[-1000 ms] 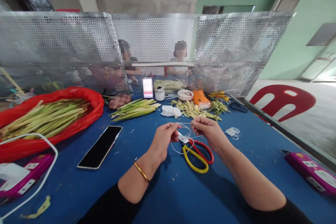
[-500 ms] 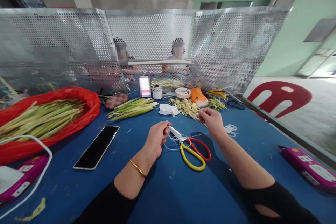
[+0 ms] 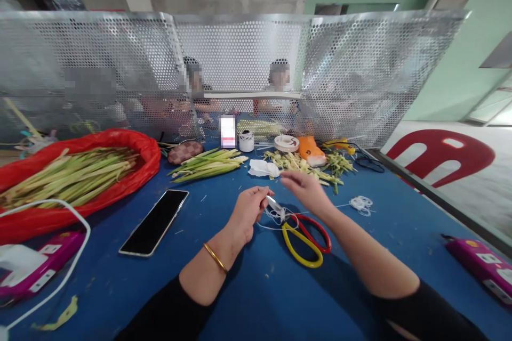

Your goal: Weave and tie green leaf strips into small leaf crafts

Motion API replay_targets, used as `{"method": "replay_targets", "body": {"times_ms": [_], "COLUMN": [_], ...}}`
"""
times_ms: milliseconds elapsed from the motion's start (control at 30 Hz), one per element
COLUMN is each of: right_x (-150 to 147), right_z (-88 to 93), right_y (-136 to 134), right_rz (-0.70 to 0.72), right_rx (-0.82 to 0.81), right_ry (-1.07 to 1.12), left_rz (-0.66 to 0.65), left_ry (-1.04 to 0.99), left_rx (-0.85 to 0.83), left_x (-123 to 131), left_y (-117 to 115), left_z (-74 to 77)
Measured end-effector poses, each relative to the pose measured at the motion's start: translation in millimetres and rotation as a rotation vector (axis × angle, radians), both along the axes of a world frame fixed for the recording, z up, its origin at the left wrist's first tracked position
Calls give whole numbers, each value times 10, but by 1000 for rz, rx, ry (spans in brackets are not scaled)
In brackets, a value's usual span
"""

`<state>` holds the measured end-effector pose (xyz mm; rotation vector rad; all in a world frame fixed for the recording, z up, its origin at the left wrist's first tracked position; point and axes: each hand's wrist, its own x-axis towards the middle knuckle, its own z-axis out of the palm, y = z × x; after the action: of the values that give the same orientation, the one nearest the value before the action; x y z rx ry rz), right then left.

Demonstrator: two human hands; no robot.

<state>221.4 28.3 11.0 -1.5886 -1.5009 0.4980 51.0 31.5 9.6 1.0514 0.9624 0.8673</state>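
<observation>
My left hand [image 3: 248, 209] is closed in a pinch on white string [image 3: 269, 226], whose thin loops hang beside the fingers. Just right of it a pair of scissors [image 3: 306, 240] lies on the blue table, one handle yellow and one red. Part of its blades is behind the string and my left fingers. My right hand [image 3: 306, 190] is above the scissors, its fingers stretched toward my left hand with nothing visible in them. A small coil of white string [image 3: 361, 205] lies to the right, a strand leading from it toward my right wrist.
A red plastic bag [image 3: 148, 165] of long green leaves stands left, near a black phone [image 3: 155, 224]. Leaf strips [image 3: 208, 165], a white paper [image 3: 264, 168], a tape roll [image 3: 286, 143] and an orange packet [image 3: 311, 150] lie before the perforated metal screen [image 3: 244, 53].
My right hand has come left, nearer my left hand, and its fingers have straightened. My left hand keeps its pinch by the scissors. The whole view has shifted slightly.
</observation>
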Motion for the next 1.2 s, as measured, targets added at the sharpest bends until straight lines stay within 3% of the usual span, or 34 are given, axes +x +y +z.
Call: {"method": "replay_targets", "body": {"times_ms": [67, 133, 267, 433, 533, 667, 800, 1033, 1200], "right_x": [-179, -261, -123, 101, 4, -276, -379, -72, 154], "right_z": [-45, -77, -112, -110, -114, -180, -231, -44, 5], "right_y": [-160, -255, -271, -214, -234, -299, -327, -268, -201], "right_rz": [270, 379, 266, 220, 227, 370, 281, 252, 186], "right_rx": [-84, -166, -206, -189, -150, -69, -59, -107, -93], "right_ry": [200, 446, 720, 767, 705, 581, 597, 1065, 1103], "left_rz": [-52, -83, -35, 20, -50, -148, -189, -6, 111], "left_ry": [9, 10, 1, -23, -65, -137, -163, -191, -226], "left_rx": [24, 41, 31, -8, -18, -12, 0, -62, -229], "left_x": [-1, -14, -64, -107, -107, -99, -107, -162, -221], "left_y": [-28, -43, 5, 89, 77, 22, -1, 150, 281], "left_z": [25, 55, 84, 43, 45, 99, 141, 62, -11]}}
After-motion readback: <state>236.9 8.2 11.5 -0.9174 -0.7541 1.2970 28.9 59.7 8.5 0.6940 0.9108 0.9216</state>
